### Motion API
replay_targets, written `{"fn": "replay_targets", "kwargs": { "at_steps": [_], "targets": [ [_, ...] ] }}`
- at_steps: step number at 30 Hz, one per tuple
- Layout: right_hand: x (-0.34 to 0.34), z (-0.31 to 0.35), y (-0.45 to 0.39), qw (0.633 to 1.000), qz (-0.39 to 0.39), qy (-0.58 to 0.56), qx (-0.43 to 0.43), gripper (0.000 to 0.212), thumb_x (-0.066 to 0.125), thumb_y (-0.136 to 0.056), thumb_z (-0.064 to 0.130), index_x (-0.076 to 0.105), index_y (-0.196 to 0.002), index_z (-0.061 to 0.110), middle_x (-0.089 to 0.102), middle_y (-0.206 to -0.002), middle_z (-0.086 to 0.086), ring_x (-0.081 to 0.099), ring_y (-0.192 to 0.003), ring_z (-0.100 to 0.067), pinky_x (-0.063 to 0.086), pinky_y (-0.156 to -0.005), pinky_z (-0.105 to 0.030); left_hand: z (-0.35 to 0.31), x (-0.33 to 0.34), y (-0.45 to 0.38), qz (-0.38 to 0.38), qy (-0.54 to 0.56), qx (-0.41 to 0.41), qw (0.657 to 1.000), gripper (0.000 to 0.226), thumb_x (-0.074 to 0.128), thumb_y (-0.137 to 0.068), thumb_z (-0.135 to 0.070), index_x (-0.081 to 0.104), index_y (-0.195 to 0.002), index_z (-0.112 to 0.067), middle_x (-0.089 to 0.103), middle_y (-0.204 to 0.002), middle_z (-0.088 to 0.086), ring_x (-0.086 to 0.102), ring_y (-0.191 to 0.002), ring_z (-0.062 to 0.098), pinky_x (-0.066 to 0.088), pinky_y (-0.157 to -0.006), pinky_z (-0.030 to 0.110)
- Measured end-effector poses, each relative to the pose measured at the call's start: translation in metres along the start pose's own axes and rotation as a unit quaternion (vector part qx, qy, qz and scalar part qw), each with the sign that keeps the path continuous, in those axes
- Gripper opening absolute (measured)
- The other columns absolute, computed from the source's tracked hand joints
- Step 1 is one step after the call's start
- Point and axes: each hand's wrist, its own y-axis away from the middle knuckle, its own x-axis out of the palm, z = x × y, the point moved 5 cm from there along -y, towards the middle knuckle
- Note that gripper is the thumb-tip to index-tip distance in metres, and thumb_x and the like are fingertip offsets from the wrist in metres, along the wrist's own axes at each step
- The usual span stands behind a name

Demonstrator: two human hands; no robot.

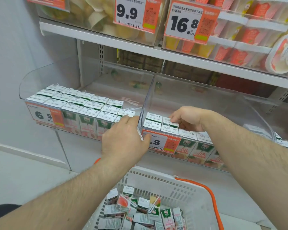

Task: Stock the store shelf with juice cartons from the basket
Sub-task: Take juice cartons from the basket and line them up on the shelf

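our right hand (pixel 185 117) pinches a carton (pixel 170 124) into the right bin (pixel 206 97), so we seat it square against its neighbours while our left hand (pixel 124 138) grips the divider (pixel 144 103) steady; more cartons wait in the basket (pixel 181 190).

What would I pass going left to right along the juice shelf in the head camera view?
Price tag reading 6.5 → left bin's juice cartons → left hand on the clear divider → right hand holding a carton in the right bin.
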Motion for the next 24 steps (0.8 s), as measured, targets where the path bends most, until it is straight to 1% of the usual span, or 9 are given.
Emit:
{"fn": "replay_targets", "kwargs": {
  "at_steps": [4, 8, 11, 13, 14, 16, 18, 21, 24],
  "targets": [
    [0.005, 0.009, 0.004, 0.998, 0.009, 0.059, -0.005, 0.024, 0.048, -0.097, 0.01, 0.068, -0.111, 0.009, 0.075, -0.102, -0.011, 0.065, -0.081, -0.023, 0.053, -0.076, -0.035, -0.001, -0.001, 0.0, 0.01, 0.004, -0.007, 1.0, 0.047, 0.055, -0.089, -0.053, 0.049, -0.13, -0.031, 0.052, -0.117, -0.012, 0.054, -0.108, 0.013, 0.036, -0.076, 0.029],
    [0.004, 0.017, 0.015, 0.982, -0.058, 0.179, -0.005, 0.023, 0.053, -0.097, 0.025, 0.068, -0.115, 0.023, 0.074, -0.104, 0.001, 0.065, -0.083, -0.016, 0.05, -0.075, -0.033, 0.001, -0.004, 0.0, 0.034, 0.032, -0.013, 0.999, 0.045, 0.057, -0.088, -0.052, 0.052, -0.128, -0.033, 0.053, -0.119, -0.013, 0.053, -0.108, 0.012, 0.035, -0.076, 0.028],
    [0.001, 0.023, 0.03, 0.964, -0.141, 0.222, -0.032, 0.024, 0.062, -0.094, 0.032, 0.066, -0.114, 0.019, 0.067, -0.107, 0.004, 0.065, -0.096, -0.017, 0.051, -0.088, -0.038, 0.004, -0.008, -0.001, 0.043, 0.071, -0.014, 0.996, 0.048, 0.061, -0.086, -0.051, 0.051, -0.131, -0.035, 0.054, -0.123, -0.014, 0.052, -0.105, 0.01, 0.04, -0.079, 0.029],
    [-0.003, 0.025, 0.04, 0.948, -0.227, 0.211, -0.07, 0.024, 0.071, -0.087, 0.032, 0.068, -0.106, 0.017, 0.066, -0.104, 0.003, 0.063, -0.096, -0.018, 0.052, -0.087, -0.038, 0.003, -0.012, 0.001, 0.036, 0.114, 0.004, 0.993, 0.061, 0.064, -0.085, -0.047, 0.042, -0.141, -0.035, 0.049, -0.13, -0.016, 0.051, -0.111, 0.009, 0.043, -0.088, 0.03],
    [-0.005, 0.027, 0.049, 0.931, -0.291, 0.195, -0.097, 0.019, 0.071, -0.086, 0.032, 0.068, -0.099, 0.019, 0.066, -0.099, 0.003, 0.063, -0.092, -0.018, 0.053, -0.082, -0.037, 0.002, -0.014, 0.003, 0.027, 0.141, 0.027, 0.989, 0.066, 0.067, -0.084, -0.045, 0.039, -0.143, -0.034, 0.047, -0.129, -0.016, 0.05, -0.112, 0.007, 0.042, -0.09, 0.028],
    [-0.006, 0.028, 0.076, 0.874, -0.429, 0.151, -0.172, 0.005, 0.065, -0.085, 0.028, 0.066, -0.085, 0.023, 0.067, -0.087, 0.006, 0.062, -0.081, -0.014, 0.052, -0.073, -0.032, -0.005, -0.02, 0.009, 0.009, 0.204, 0.084, 0.975, 0.07, 0.072, -0.081, -0.042, 0.04, -0.142, -0.033, 0.047, -0.118, -0.019, 0.045, -0.105, -0.001, 0.037, -0.088, 0.019],
    [0.007, 0.027, 0.106, 0.827, -0.488, 0.086, -0.265, 0.01, 0.061, -0.085, 0.02, 0.066, -0.077, 0.022, 0.066, -0.074, 0.009, 0.06, -0.072, -0.009, 0.046, -0.066, -0.026, -0.009, -0.021, 0.015, 0.009, 0.277, 0.103, 0.955, 0.073, 0.077, -0.075, -0.042, 0.041, -0.138, -0.035, 0.047, -0.107, -0.023, 0.045, -0.101, -0.004, 0.036, -0.088, 0.014],
    [0.038, 0.02, 0.133, 0.829, -0.444, 0.01, -0.34, 0.016, 0.066, -0.082, 0.011, 0.067, -0.069, 0.02, 0.064, -0.062, 0.009, 0.056, -0.059, -0.005, 0.046, -0.058, -0.02, -0.008, -0.014, 0.021, 0.037, 0.353, 0.099, 0.93, 0.082, 0.085, -0.066, -0.041, 0.037, -0.132, -0.044, 0.047, -0.1, -0.024, 0.051, -0.097, 0.0, 0.043, -0.088, 0.022],
    [0.065, 0.009, 0.135, 0.862, -0.334, -0.081, -0.372, 0.023, 0.066, -0.08, -0.006, 0.068, -0.068, 0.013, 0.067, -0.065, -0.001, 0.057, -0.059, -0.01, 0.051, -0.059, -0.028, -0.009, -0.007, 0.024, 0.066, 0.431, 0.09, 0.895, 0.09, 0.091, -0.055, -0.047, 0.035, -0.126, -0.048, 0.047, -0.102, -0.022, 0.053, -0.093, 0.0, 0.045, -0.084, 0.022]
  ]
}}
